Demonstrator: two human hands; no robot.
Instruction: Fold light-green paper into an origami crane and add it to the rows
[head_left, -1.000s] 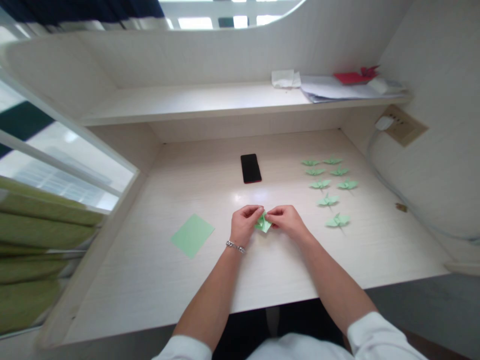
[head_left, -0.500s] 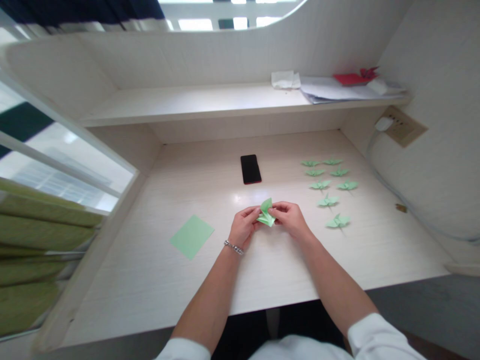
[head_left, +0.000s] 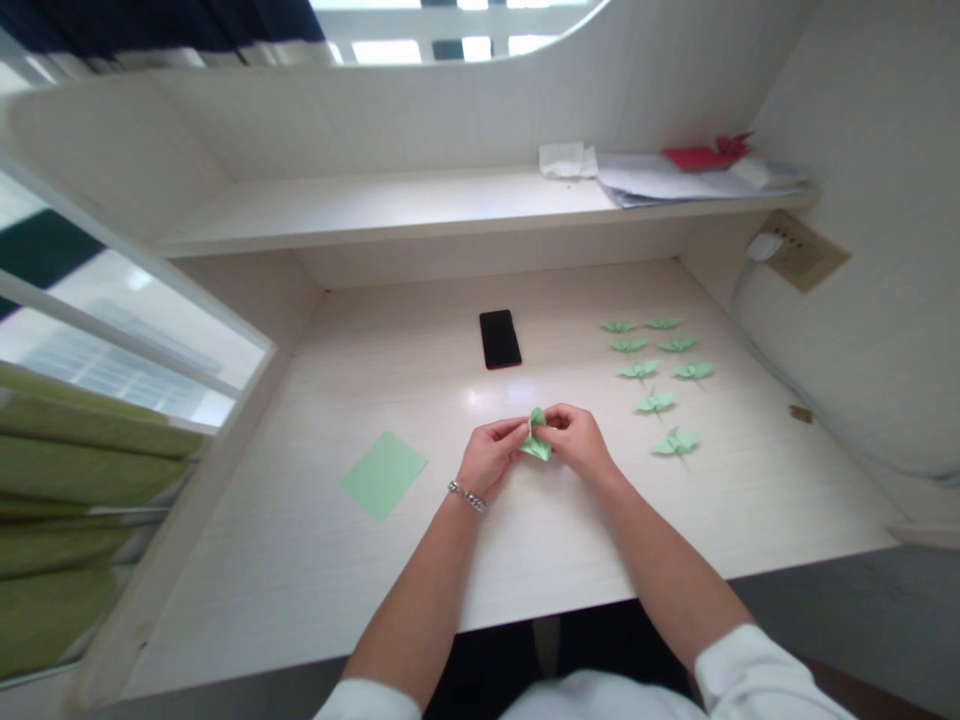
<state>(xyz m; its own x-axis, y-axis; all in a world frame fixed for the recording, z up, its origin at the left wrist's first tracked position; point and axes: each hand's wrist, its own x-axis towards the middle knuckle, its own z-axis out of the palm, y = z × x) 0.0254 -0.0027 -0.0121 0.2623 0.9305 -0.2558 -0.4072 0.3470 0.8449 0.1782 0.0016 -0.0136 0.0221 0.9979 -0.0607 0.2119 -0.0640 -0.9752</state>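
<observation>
"Left hand (head_left: 486,457) has edged inward since the earlier frame, and the green folded paper (head_left: 538,449) stands less tall."

"Which hand grips it?"

"Both: left hand and right hand (head_left: 579,438) pinch it between fingertips, over the counter (head_left: 547,545), on the near side of the black phone (head_left: 500,339)."

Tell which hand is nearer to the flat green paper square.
Left. The left hand is to the right of the paper square; the right hand is farther right.
</observation>
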